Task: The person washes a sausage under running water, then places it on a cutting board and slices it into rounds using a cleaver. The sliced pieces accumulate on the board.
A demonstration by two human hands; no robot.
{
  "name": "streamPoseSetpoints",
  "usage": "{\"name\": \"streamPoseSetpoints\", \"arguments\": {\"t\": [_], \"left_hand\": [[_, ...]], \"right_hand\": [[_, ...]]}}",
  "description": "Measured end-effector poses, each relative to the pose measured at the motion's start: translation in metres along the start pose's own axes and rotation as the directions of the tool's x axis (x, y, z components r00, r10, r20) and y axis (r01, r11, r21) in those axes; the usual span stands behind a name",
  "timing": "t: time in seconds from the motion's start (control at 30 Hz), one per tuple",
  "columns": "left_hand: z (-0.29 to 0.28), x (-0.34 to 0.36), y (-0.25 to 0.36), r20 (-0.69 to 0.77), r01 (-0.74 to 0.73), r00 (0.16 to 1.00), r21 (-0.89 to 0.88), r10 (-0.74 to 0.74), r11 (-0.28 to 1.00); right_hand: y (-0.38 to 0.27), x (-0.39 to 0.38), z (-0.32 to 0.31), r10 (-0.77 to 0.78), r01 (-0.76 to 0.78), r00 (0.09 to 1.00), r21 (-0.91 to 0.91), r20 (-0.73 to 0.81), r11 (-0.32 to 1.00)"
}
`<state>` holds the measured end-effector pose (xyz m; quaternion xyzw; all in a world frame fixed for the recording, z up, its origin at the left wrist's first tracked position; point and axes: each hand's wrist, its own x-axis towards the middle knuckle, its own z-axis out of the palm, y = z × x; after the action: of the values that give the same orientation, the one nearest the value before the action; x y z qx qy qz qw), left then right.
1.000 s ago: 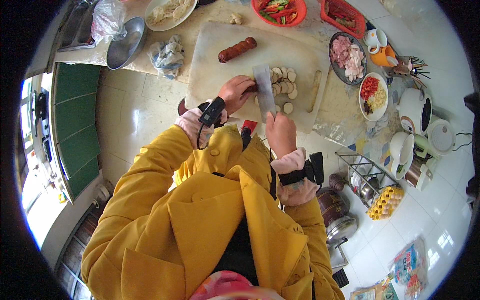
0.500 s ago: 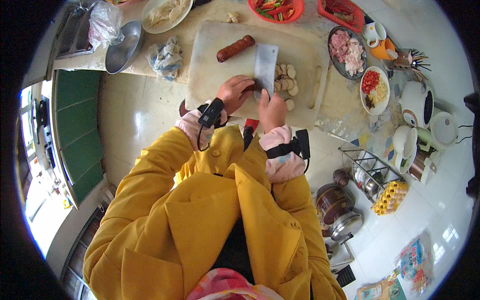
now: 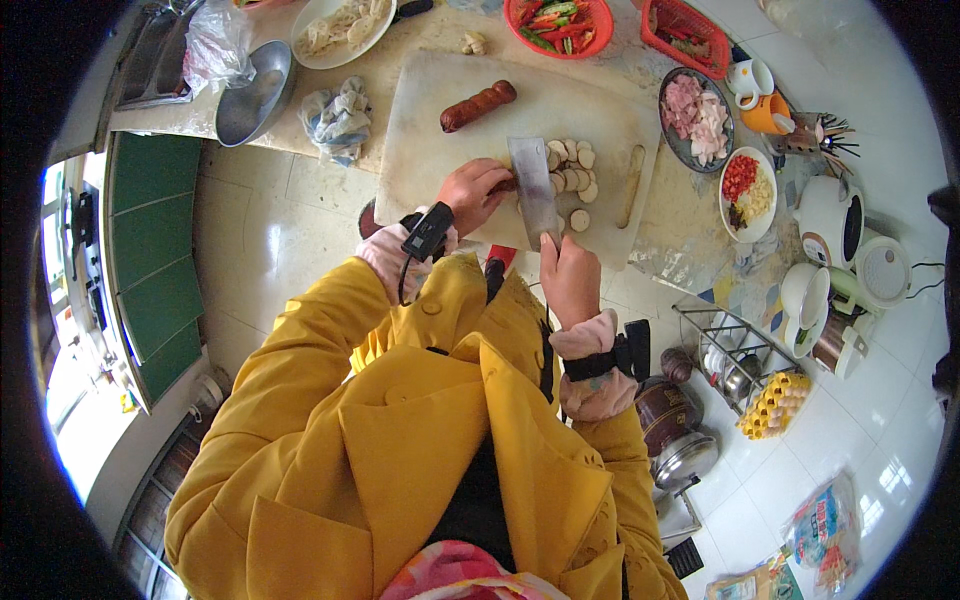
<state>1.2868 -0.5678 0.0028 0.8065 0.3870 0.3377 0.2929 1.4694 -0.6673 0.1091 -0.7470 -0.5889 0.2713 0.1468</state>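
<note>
On a pale cutting board point(image 3: 420, 130), my left hand point(image 3: 475, 195) grips a dark brown piece of food point(image 3: 505, 186), partly hidden behind my fingers and a cleaver. My right hand point(image 3: 568, 270) is closed round the handle of the cleaver point(image 3: 532, 190), whose broad blade lies just right of my left fingers. Pale round slices point(image 3: 572, 178) are spread beside the blade's right side. Above my hands a reddish-brown sausage point(image 3: 477, 106) rests on the board.
Behind the board sit a noodle-like food plate point(image 3: 365, 30) and red pepper bowl point(image 3: 555, 22). Right are pink meat point(image 3: 690, 110), chopped seasonings point(image 3: 740, 185) and small appliances point(image 3: 830, 220). Left are a crumpled cloth point(image 3: 335, 120) and metal bowl point(image 3: 250, 100); a rack point(image 3: 730, 350) stands below right.
The cleaver and my right hand moved forward half a second ago and have since come back toward my body. My left hand stays at the dark piece, shifting only slightly.
</note>
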Motion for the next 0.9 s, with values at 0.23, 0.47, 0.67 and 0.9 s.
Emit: {"name": "streamPoseSetpoints", "arguments": {"t": [0.23,0.47,0.67,0.9], "left_hand": [[0.001,0.0,-0.001,-0.005,-0.012,1.0,-0.015,0.012,1.0],[-0.002,0.005,-0.001,-0.022,-0.019,1.0,-0.022,0.018,1.0],[-0.001,0.004,-0.002,-0.033,-0.02,0.999,-0.017,0.019,1.0],[-0.009,0.001,0.003,-0.04,-0.032,0.999,0.032,0.033,0.999]], "right_hand": [[0.0,-0.005,0.001,-0.005,0.005,1.0,-0.003,0.002,1.0],[-0.009,0.014,0.02,0.017,-0.017,1.0,-0.034,0.021,0.999],[-0.016,0.033,0.053,0.107,-0.109,0.994,-0.059,-0.032,0.992],[-0.002,0.044,0.054,0.089,-0.056,0.965,0.139,-0.245,0.989]]}}
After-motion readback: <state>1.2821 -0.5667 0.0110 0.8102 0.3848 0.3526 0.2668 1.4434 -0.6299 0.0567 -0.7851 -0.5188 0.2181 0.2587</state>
